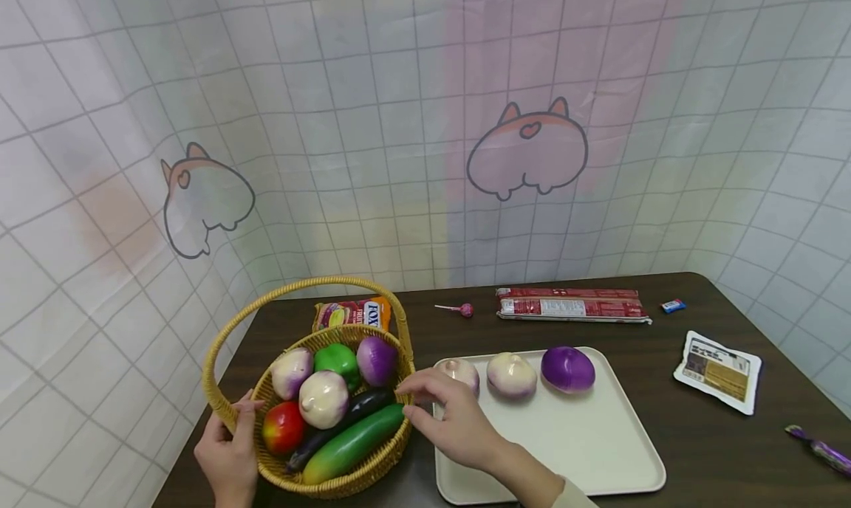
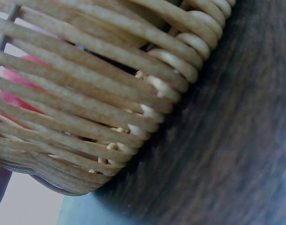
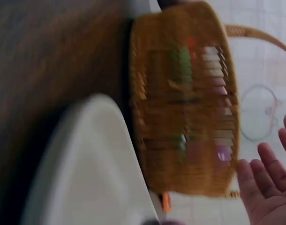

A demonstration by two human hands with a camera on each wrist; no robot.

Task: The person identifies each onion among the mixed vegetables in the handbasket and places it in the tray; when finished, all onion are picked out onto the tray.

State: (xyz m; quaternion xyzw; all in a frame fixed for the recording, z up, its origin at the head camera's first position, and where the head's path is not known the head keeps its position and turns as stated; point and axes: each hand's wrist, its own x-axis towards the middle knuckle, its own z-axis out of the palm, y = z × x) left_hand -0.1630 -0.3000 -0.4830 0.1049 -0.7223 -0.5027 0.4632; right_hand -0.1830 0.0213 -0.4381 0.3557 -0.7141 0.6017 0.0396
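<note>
A wicker basket (image 1: 362, 482) with a tall hoop handle stands on the left of the table. My left hand (image 1: 229, 452) grips its left rim at the handle's foot, thumb on top. Fingers spread and slightly bent, my right hand (image 1: 452, 423) is at the right rim and holds nothing. Inside lie a green pepper (image 1: 336, 362), a purple onion (image 1: 377, 360), a white-purple turnip (image 1: 323, 399) with another behind it, a red fruit (image 1: 284, 427), an eggplant (image 1: 368, 402) and a green cucumber (image 1: 355, 443). Through the weave, the left wrist view shows the red fruit (image 2: 18, 89).
Right of the basket, a cream tray (image 1: 565, 449) bears two white-purple turnips and a purple onion (image 1: 568, 369) along its back. Behind are a candy bag (image 1: 352, 314), a lollipop (image 1: 467, 310) and red packets (image 1: 572, 306). A white pouch (image 1: 719, 371) lies at the right.
</note>
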